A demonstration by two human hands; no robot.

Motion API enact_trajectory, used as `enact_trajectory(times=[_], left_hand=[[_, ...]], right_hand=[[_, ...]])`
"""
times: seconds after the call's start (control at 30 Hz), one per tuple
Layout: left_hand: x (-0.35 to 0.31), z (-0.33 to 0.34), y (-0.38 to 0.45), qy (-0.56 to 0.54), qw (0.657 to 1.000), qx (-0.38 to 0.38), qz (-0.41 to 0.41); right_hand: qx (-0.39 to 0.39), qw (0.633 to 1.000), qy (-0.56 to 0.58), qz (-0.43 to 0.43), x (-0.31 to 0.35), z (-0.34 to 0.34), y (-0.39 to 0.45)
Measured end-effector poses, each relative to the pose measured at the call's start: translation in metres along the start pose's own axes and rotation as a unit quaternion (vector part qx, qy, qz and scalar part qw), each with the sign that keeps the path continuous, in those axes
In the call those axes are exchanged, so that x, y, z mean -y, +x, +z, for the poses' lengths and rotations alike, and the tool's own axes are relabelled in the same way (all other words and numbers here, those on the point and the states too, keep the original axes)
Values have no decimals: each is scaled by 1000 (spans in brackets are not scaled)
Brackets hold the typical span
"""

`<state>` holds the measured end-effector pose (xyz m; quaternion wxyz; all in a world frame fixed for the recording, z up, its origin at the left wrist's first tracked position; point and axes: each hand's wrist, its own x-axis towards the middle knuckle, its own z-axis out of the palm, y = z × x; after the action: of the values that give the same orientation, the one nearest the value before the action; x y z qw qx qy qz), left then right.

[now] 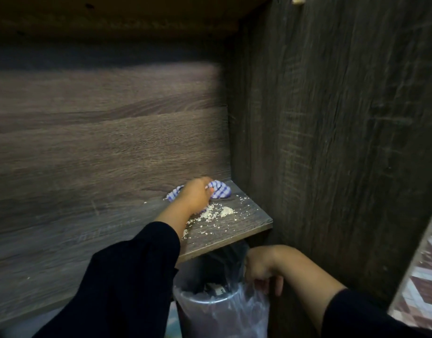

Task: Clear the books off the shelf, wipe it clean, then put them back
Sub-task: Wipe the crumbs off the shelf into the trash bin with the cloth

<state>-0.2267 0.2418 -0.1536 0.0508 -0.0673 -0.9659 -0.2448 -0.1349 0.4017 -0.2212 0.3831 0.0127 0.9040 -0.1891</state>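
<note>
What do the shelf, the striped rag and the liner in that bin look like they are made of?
The shelf looks like dark board with a matte wood-grain finish; solid wood or laminate cannot be told. The rag held by the left hand seems woven cloth: soft folds, blue and white stripes. The bin liner, gripped by the right hand, looks like thin clear plastic, crinkled and glossy.

Shelf board (234, 230): dark wood-grain, showing matt and rough-textured. Checked cloth (221, 190): soft woven fabric, looking bunched. Crumbs (218, 212): pale, grainy, dry. Bin liner (224, 311): thin clear plastic, catching light, wrinkling glossy. Sleeves (127, 284): matt black fabric.
</note>
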Motion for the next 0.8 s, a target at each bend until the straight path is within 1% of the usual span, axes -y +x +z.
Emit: enact_trajectory(times=[0.13, 0.27, 0.43, 0.5, 0.53, 0.6, 0.7, 0.77, 0.8], left_hand=[[-21, 1, 11, -50, 997, 57, 1], [-43, 0, 12, -27, 992, 117, 23], [-42, -6, 1, 5, 984, 160, 77], [-39, -10, -7, 0, 980, 175, 94], [-36, -13, -10, -22, 980, 174, 95], [-30, -21, -16, -96, 982, 135, 89], [-14, -39, -19, -195, 978, 13, 74], [7, -51, -24, -189, 979, -54, 51], [20, -57, -27, -155, 984, -79, 33]], right_hand=[[0, 1000, -8, -3, 0, 0, 4], [6, 1000, -10, -1, 2, 2, 6], [16, 1000, -6, 4, 0, 9, 5], [31, 999, -1, 19, -3, 12, 6], [34, 999, -2, 29, -2, 13, 7], [19, 999, 0, 40, -1, 14, 6], [-27, 999, 19, 24, -1, 20, 10], [-52, 997, 56, 15, -2, 27, 14], [-60, 995, 78, 14, -3, 30, 17]])
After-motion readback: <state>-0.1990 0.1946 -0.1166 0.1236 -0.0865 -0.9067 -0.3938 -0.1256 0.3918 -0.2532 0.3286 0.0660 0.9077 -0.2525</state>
